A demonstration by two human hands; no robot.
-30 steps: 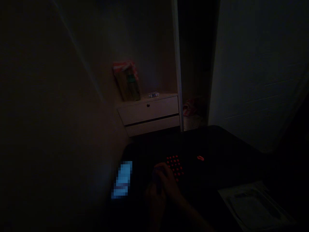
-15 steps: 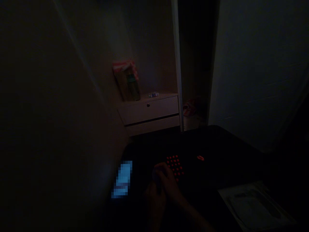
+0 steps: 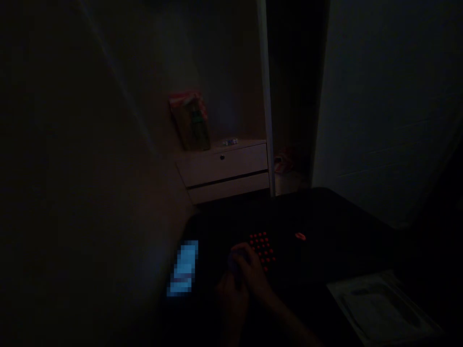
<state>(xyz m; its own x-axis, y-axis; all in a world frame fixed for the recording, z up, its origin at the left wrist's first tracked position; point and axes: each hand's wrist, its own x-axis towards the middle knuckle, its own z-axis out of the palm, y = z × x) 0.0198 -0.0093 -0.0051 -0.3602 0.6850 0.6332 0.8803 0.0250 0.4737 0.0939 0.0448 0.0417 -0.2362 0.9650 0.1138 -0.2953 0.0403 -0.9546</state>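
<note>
In a very dark room, two hands are meeting on a black desk (image 3: 343, 226); the right hand (image 3: 249, 270) is lying beside a grid of red dots (image 3: 263, 249), the left hand (image 3: 231, 296) touching it. Whether either grip is clenched I cannot tell; a blue screen (image 3: 183, 269) is glowing left of them, papers (image 3: 379, 308) lying right.

Surface (image 3: 325, 217) matt black. Drawer unit (image 3: 226, 171) smooth pale wood-look. Packet (image 3: 190, 120) crinkled, glossy plastic. Sheet (image 3: 383, 308) at near right corner: glossy plastic sleeve. Phone (image 3: 183, 267) screen glowing, glassy.
</note>
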